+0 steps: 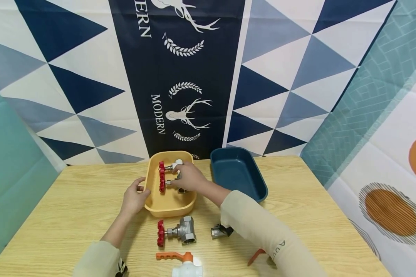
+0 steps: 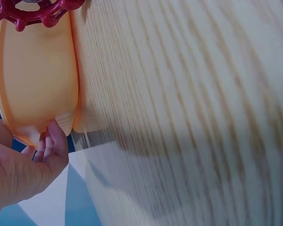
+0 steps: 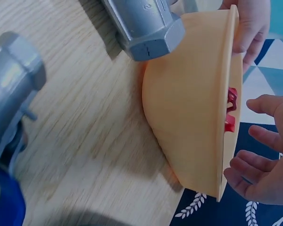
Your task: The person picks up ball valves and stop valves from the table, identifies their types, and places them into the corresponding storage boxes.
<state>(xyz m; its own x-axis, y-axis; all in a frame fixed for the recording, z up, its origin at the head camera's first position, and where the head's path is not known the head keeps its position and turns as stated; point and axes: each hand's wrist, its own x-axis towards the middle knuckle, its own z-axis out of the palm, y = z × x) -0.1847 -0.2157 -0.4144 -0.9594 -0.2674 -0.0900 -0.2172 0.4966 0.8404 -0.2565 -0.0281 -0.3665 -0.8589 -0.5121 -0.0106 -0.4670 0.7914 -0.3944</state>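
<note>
— How many valves?
— Two red-wheeled valves (image 1: 164,177) in the yellow tray (image 1: 170,206), one more (image 1: 176,232) on the table (image 1: 72,207).
— Hands?
— Left hand (image 1: 134,197) grips the tray's rim; right hand (image 1: 188,177) rests on the valves — its grasp I cannot tell. One blue tray (image 1: 237,173) beside.

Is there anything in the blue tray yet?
No, the head view shows the blue tray with only its bare bottom, while the red-handled valves sit in the yellow tray.

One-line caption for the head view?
Left hand grips yellow tray rim; right hand over red-handled valves inside.
</note>
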